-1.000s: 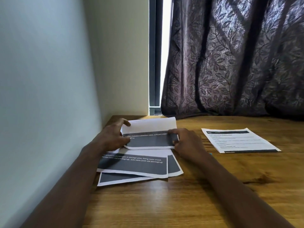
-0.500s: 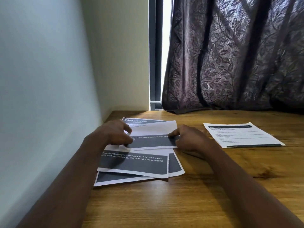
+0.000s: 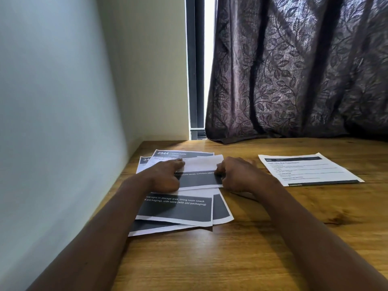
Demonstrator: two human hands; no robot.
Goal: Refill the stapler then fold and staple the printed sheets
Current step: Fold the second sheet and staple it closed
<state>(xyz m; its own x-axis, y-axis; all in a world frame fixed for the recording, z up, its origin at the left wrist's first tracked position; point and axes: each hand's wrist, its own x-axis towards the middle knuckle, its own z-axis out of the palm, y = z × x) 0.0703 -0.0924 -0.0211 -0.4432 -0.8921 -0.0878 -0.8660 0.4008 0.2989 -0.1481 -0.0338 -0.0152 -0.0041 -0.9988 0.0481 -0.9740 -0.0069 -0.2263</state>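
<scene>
A folded printed sheet (image 3: 199,175) lies on top of a loose pile of printed sheets (image 3: 180,208) with dark bands, near the table's left side. My left hand (image 3: 165,177) presses on the sheet's left edge, fingers curled, forefinger stretched along the fold. My right hand (image 3: 237,175) pinches the sheet's right edge. One flat printed sheet (image 3: 308,169) lies apart to the right. No stapler is in view.
The wooden table (image 3: 241,248) meets a pale wall (image 3: 52,122) on the left. A dark leaf-patterned curtain (image 3: 294,70) hangs behind, its hem resting on the table's far edge, with a bright window gap (image 3: 209,59) beside it.
The raised flap of the top sheet has come down flatter under both hands. The view has tilted, so more sheet headers show behind the hands.
</scene>
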